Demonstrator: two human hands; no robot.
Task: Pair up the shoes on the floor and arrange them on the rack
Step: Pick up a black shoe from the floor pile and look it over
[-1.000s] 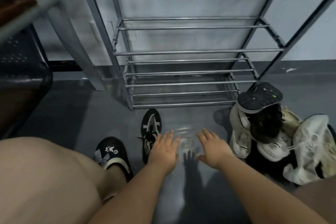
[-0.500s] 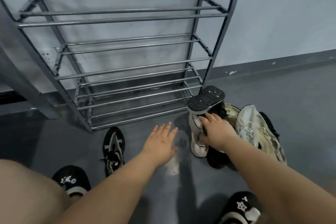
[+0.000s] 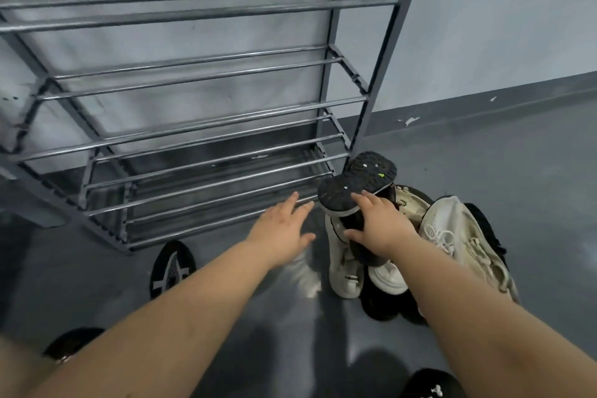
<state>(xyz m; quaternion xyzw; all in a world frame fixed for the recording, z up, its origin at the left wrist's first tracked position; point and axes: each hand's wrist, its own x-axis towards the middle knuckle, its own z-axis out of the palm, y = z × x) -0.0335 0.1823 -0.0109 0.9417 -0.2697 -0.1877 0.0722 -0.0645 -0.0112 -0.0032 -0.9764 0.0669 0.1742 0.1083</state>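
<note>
Grey floor: right grip (image 3: 379, 226) clutches upturned black-soled shoe (image 3: 357, 182); left grip (image 3: 281, 229) spread.

your view is dim and greyish, with soft glare on the floor (image 3: 310, 281) by your hands, dark shadows beneath your arms, slight blur, and wide-angle bending of the rack (image 3: 200, 3).
</note>
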